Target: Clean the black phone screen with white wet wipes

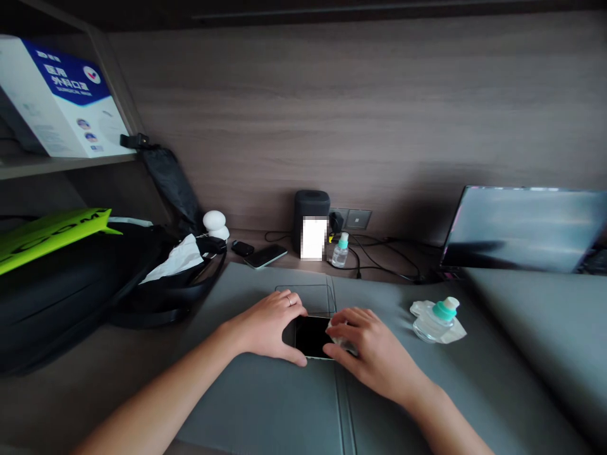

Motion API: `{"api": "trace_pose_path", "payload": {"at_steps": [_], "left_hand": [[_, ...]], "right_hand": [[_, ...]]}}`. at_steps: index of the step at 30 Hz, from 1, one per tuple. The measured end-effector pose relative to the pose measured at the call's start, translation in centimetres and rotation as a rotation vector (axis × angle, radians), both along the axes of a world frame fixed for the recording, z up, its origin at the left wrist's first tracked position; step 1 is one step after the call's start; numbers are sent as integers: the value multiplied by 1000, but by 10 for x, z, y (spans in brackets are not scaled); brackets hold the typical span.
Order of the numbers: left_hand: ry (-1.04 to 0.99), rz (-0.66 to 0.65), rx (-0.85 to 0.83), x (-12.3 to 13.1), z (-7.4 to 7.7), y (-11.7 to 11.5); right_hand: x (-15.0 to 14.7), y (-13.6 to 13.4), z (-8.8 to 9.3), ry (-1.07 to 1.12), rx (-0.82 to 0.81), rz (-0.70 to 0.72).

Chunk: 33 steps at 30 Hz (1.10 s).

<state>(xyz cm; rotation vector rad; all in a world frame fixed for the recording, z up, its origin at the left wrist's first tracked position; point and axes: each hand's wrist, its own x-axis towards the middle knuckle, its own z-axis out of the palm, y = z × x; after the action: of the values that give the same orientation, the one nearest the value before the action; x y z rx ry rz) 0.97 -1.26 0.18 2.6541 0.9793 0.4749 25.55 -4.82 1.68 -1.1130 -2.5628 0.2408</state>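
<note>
A phone (312, 338) with a dark screen lies flat on the grey desk mat (265, 404), in front of me. My left hand (268, 325), a ring on one finger, grips its left end, thumb at the near edge and fingers at the far edge. Bunched under the fingers of my right hand (372, 347) is a white tissue (349, 346), held against the right part of the screen; that end of the phone is hidden. To the right, a clear bottle (432, 323) with a teal collar and pale cap stands on a crumpled white tissue (456, 333).
Along the back are a second phone (266, 255), a black key fob (243, 248), a black speaker (312, 205), a small bottle (340, 253) and loose cables (379, 256). A screen (526, 227) stands at right. A black bag (80, 309) sits left, under a shelved mask box (76, 107).
</note>
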Motion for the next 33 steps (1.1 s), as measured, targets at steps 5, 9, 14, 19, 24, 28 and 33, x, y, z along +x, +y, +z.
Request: {"api": "trace_pose_path", "payload": {"at_steps": [5, 9, 14, 19, 24, 28, 33], "left_hand": [[0, -3, -7, -1, -1, 0], [8, 6, -12, -1, -3, -1], [22, 2, -7, -1, -3, -2], [11, 4, -33, -1, 0, -3], [11, 5, -41, 0, 0, -2], [16, 14, -37, -1, -1, -2], [14, 11, -42, 0, -1, -2]], "right_hand": [[-1, -1, 0, 24, -20, 64], [3, 4, -6, 17, -9, -33], [12, 8, -10, 17, -15, -114], [11, 6, -10, 81, -59, -90], [13, 9, -12, 106, -61, -70], [18, 13, -11, 57, -47, -105], [21, 14, -9, 49, -59, -86]]}}
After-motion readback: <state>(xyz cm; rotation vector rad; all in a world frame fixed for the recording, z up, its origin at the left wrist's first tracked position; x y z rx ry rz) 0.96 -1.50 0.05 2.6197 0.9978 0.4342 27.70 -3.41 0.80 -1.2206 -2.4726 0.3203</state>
